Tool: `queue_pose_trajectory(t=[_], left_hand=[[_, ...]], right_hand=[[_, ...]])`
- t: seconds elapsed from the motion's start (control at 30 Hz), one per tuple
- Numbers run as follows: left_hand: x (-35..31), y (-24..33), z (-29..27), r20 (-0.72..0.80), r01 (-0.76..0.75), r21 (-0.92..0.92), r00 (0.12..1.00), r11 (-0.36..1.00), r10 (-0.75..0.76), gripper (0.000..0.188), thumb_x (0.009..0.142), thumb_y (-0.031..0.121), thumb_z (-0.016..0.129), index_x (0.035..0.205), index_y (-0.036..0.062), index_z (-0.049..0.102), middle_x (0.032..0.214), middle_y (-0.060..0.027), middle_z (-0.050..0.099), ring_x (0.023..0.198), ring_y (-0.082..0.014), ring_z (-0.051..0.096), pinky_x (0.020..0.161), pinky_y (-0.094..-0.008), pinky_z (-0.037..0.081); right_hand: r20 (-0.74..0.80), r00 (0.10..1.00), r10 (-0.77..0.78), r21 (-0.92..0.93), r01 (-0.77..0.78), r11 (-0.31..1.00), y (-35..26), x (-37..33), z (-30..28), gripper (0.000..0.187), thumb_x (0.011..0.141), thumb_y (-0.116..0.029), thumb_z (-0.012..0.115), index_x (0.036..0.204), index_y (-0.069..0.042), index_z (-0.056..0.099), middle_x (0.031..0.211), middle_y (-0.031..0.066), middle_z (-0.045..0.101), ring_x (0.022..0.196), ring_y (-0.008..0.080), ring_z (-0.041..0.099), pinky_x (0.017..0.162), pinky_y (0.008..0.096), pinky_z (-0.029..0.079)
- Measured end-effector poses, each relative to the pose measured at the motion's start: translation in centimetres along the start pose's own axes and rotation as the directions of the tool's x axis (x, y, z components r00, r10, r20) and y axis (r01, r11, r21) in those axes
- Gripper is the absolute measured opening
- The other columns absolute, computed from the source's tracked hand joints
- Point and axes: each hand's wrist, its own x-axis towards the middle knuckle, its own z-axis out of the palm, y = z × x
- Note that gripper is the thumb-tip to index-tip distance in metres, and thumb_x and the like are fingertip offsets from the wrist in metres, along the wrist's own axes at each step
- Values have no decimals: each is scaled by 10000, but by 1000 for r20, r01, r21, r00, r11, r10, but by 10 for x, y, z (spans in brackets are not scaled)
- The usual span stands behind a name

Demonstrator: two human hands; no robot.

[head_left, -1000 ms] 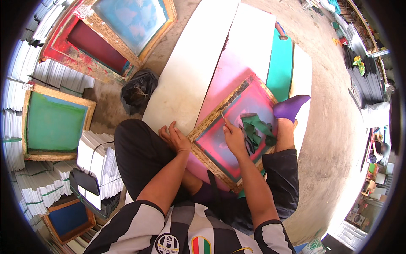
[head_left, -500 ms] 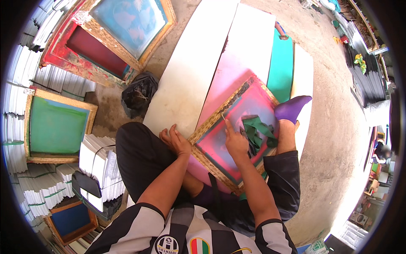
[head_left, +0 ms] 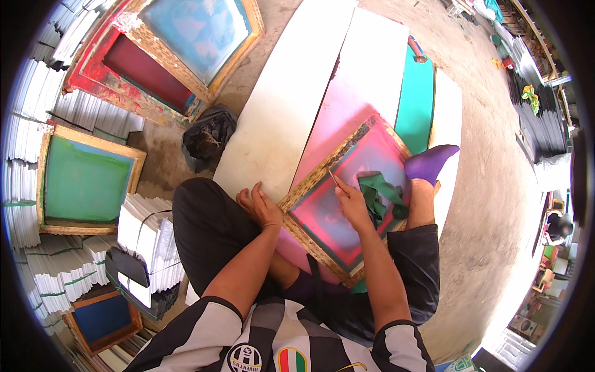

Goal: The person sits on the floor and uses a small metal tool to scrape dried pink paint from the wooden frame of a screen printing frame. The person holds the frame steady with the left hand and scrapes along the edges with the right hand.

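**A:** So, how far along does this look to you? The wooden screen frame [head_left: 347,198] lies on the floor right in front of the seated person, its near corner over their lap and a purple-stained foot [head_left: 429,164] propped on its far right edge.

**B:** Midway at best, I'd say. The right hand [head_left: 353,208] is pinched around a thin stick-like tool [head_left: 333,178], tip down on the mesh near the frame's left rail. Can't tell what the tool is exactly, too small. The left hand [head_left: 259,204] is flat, fingers loosely spread, pressing on the frame's near left corner, holding nothing.

**A:** And the mesh?

**B:** Pink and red with a dark haze across the middle, so plenty of surface looks unworked. A crumpled green rag [head_left: 379,195] sits on the mesh just right of the right hand, not picked up.

**A:** Other frames?

**B:** A green one [head_left: 87,180] on the left and a red and blue one [head_left: 167,49] far left, both well apart from the hands.
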Motion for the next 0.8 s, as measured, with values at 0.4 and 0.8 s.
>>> queue_pose_trajectory(t=[0.4, 0.8], left_hand=[[1, 4, -2, 16, 20, -22, 1000, 1000, -20, 265, 1036, 150, 512, 1224, 102, 691, 1360, -207, 434, 1369, -428, 353, 1166, -578, 313], [-4, 7, 2, 3, 19, -8, 1000, 1000, -19, 260, 1021, 137, 531, 1225, 103, 689, 1366, -186, 440, 1376, -419, 366, 1158, -565, 337]], right_hand=[[-133, 951, -279, -725, 99, 682, -15, -27, 5, 432, 1030, -355, 582, 1461, -386, 580, 845, 236, 719, 795, 463, 709, 714, 581, 564], [25, 884, -467, -534, 407, 741, 20, 1, 1, 581, 1067, -313, 478, 1630, -254, 348, 865, 223, 745, 738, 455, 718, 687, 587, 569]])
